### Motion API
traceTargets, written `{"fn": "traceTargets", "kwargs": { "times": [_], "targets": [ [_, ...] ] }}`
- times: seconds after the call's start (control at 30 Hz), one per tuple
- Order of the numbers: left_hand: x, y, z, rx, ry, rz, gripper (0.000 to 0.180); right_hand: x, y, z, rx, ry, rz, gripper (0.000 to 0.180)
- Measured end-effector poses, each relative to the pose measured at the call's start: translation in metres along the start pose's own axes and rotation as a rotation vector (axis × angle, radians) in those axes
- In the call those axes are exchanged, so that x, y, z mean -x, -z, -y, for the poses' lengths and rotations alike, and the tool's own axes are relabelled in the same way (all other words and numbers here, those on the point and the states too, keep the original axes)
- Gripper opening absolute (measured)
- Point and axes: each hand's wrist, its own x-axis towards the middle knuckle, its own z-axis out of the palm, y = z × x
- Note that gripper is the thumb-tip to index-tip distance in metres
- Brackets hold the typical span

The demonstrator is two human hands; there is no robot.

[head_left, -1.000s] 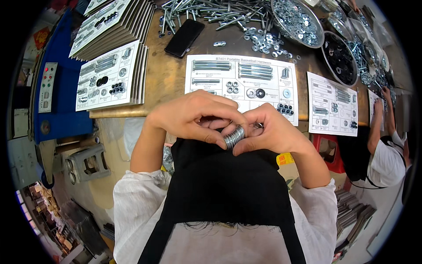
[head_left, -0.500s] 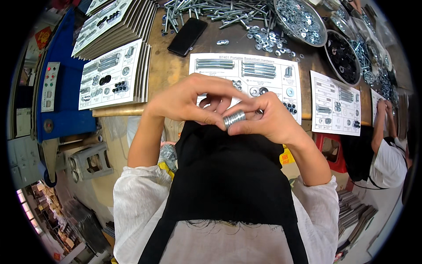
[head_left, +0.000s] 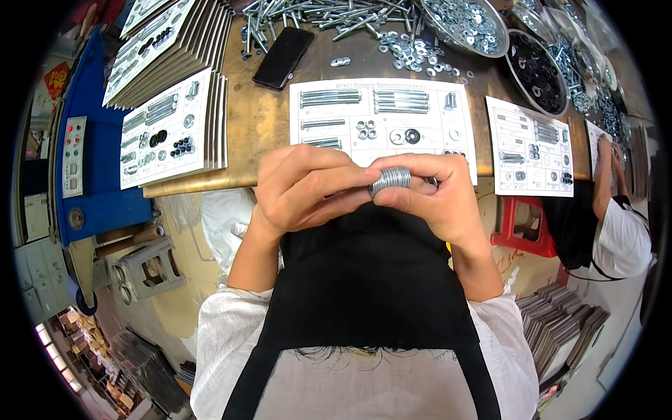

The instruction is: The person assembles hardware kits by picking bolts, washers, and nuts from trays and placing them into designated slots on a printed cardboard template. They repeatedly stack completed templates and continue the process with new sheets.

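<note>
A stack of silver washers (head_left: 390, 181) lies on its side between my hands, just past the table's front edge. My right hand (head_left: 448, 196) is closed round it, thumb below and index finger above. A small dark metal edge shows behind the right thumb; what it belongs to I cannot make out. My left hand (head_left: 301, 185) has its fingers pressed together, their tips against the left end of the stack. Right beyond them lies a white hardware card (head_left: 336, 101) with bolts, nuts and washers on it. My hands cover its lower part.
Bolts (head_left: 343, 15) are heaped at the back, beside loose washers (head_left: 409, 52), a washer bowl (head_left: 465, 26) and a bowl of black parts (head_left: 537, 73). A phone (head_left: 283, 58) lies near stacked cards (head_left: 168, 129). Another card (head_left: 530, 147) and a co-worker's hands (head_left: 611, 150) are at right.
The washer stack and my right hand have shifted slightly right. My left hand has turned, its fingers now closing together at the stack's end. More of the card shows.
</note>
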Motion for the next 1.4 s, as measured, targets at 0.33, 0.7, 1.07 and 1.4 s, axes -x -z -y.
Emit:
{"fn": "traceTargets", "kwargs": {
  "times": [0.33,0.7,1.07,1.4],
  "targets": [
    [0.009,-0.003,-0.004,0.074,0.064,-0.074,0.031,0.008,-0.005,0.006,0.015,-0.032,-0.017,0.028],
    [0.004,-0.002,0.0,0.214,0.106,0.017,0.036,0.01,-0.005,0.01,0.079,-0.007,-0.028,0.027],
    [0.019,-0.027,0.007,0.449,0.342,0.066,0.035,0.006,0.004,-0.031,-0.107,-0.052,-0.05,0.024],
    [0.047,-0.039,0.047,0.491,0.839,0.324,0.022,0.015,0.046,-0.036,-0.334,-0.146,-0.127,0.022]
  ]
}}
